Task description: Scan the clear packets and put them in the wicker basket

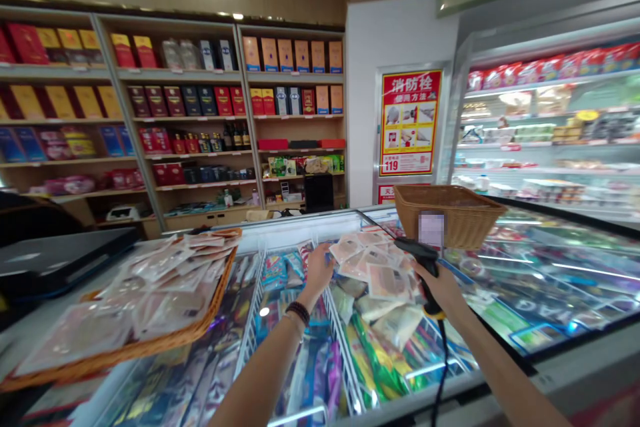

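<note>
My left hand (pixel 319 269), with a dark beaded bracelet on its wrist, is at the left edge of a pile of flat clear packets (pixel 383 265). Its fingers are partly hidden, and whether they grip a packet is unclear. My right hand (pixel 436 283) is wrapped round the handle of a black barcode scanner (pixel 423 252), whose head points left over the packets. A black cable hangs down from the scanner. The packets lie on top of colourful wrapped goods (pixel 380 353) in the freezer.
An orange-rimmed wicker tray (pixel 215 310) heaped with similar packets stands at the left. Behind the scanner is a brown wicker basket (pixel 450 213). White wire dividers (pixel 343 347) split the freezer. A dark flat device (pixel 65 257) sits far left, and shelves (pixel 200 117) line the back wall.
</note>
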{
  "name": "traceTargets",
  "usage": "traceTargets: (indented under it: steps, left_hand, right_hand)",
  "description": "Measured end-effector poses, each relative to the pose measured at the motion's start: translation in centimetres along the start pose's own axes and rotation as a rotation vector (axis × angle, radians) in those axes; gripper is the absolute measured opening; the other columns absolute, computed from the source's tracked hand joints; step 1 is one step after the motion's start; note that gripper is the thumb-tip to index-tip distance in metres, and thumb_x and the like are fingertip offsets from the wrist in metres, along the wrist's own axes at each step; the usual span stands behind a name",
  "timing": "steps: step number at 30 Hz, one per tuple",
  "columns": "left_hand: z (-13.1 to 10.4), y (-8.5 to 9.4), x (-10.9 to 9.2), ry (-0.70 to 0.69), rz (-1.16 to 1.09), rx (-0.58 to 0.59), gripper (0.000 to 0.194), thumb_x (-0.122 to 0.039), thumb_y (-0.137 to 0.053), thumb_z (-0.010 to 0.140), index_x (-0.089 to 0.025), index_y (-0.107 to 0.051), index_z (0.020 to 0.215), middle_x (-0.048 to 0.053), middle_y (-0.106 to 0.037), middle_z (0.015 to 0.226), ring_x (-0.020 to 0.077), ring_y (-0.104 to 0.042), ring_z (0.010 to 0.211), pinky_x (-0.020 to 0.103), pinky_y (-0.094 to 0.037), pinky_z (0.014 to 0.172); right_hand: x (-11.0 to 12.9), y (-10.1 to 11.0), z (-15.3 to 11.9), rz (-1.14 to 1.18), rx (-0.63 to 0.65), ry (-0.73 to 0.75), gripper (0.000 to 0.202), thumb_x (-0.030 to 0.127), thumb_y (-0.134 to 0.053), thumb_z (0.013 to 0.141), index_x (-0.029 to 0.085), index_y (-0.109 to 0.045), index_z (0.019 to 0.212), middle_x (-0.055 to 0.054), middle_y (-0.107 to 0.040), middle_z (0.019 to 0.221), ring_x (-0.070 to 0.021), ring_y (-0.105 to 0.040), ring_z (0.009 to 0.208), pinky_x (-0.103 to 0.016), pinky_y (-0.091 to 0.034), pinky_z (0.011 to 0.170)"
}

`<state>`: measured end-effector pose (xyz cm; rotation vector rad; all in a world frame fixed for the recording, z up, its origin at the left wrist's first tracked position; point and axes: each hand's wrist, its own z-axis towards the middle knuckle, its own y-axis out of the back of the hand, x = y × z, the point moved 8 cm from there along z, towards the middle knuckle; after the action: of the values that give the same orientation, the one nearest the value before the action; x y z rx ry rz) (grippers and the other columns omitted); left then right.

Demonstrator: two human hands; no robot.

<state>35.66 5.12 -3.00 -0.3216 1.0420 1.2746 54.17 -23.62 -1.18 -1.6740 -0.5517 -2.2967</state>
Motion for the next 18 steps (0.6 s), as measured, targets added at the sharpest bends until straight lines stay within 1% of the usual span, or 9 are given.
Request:
traceTargets:
  steps: [2,4,7,10,13,15,18]
  left_hand:
    - [-0.1,3.1,0.3,-0.015,0.014,-0.025,0.039,-0.005,-0.069,0.072,-0.020,-0.071,0.108,0.010,-0.077,0.108,0.0282,-0.072,0.109,0.049,-0.050,0.109]
    - [-0.1,6.6,0.3,-0.039,0.045,-0.065,0.037,-0.006,-0.069,0.074,-0.022,-0.072,0.107,0.009,-0.077,0.108,0.0275,-0.071,0.108,0.048,-0.051,0.108]
    - [-0.1,12.4,0.4,-0.061,0.128,-0.136,0.034,-0.008,-0.068,0.078,-0.022,-0.071,0.109,0.010,-0.076,0.111,0.0276,-0.070,0.109,0.048,-0.052,0.107]
    - [-0.4,18.6,0.6,-0.056,0.227,-0.213,0.031,-0.010,-0.066,0.081,-0.021,-0.070,0.110,0.011,-0.074,0.114,0.0280,-0.069,0.111,0.048,-0.051,0.109]
    - [-1.5,24.6,0.9,-0.024,0.358,-0.304,0.029,-0.011,-0.065,0.084,-0.020,-0.068,0.111,0.014,-0.072,0.120,0.0300,-0.065,0.120,0.048,-0.048,0.112]
    - [-2.4,28.3,1.1,0.017,0.469,-0.381,0.030,-0.012,-0.064,0.085,-0.019,-0.066,0.114,0.015,-0.070,0.126,0.0320,-0.061,0.128,0.051,-0.043,0.117]
    - [-3.8,33.6,1.6,0.131,0.594,-0.558,0.037,-0.017,-0.067,0.087,-0.017,-0.061,0.124,0.018,-0.064,0.139,0.0350,-0.052,0.141,0.056,-0.034,0.123]
  right_hand:
    - [0.7,-2.8,-0.2,0.038,0.059,-0.026,0.041,0.061,-0.074,0.064,0.025,-0.053,0.058,0.000,-0.053,0.042,-0.0136,-0.048,0.034,-0.028,-0.041,0.036]
    - [1.3,-6.0,-0.5,0.078,0.127,-0.050,0.042,0.061,-0.075,0.064,0.025,-0.053,0.058,0.000,-0.053,0.042,-0.0137,-0.049,0.035,-0.027,-0.042,0.036]
    - [2.7,-11.0,-1.2,0.107,0.231,-0.032,0.045,0.063,-0.076,0.066,0.024,-0.054,0.061,0.000,-0.055,0.043,-0.0139,-0.050,0.035,-0.026,-0.041,0.036]
    - [4.3,-15.5,-2.4,0.118,0.313,0.010,0.047,0.065,-0.077,0.067,0.024,-0.054,0.063,0.001,-0.055,0.043,-0.0139,-0.051,0.036,-0.026,-0.041,0.038]
    - [5.7,-19.5,-3.9,0.162,0.391,0.027,0.049,0.068,-0.078,0.067,0.025,-0.053,0.065,0.002,-0.055,0.045,-0.0146,-0.051,0.037,-0.028,-0.042,0.039]
    - [6.2,-21.9,-5.1,0.182,0.450,0.031,0.050,0.069,-0.078,0.067,0.026,-0.052,0.066,0.003,-0.054,0.046,-0.0147,-0.050,0.036,-0.029,-0.041,0.039]
    - [6.3,-24.9,-7.0,0.183,0.521,0.038,0.049,0.068,-0.077,0.068,0.027,-0.050,0.066,0.003,-0.054,0.046,-0.0146,-0.049,0.036,-0.029,-0.040,0.039]
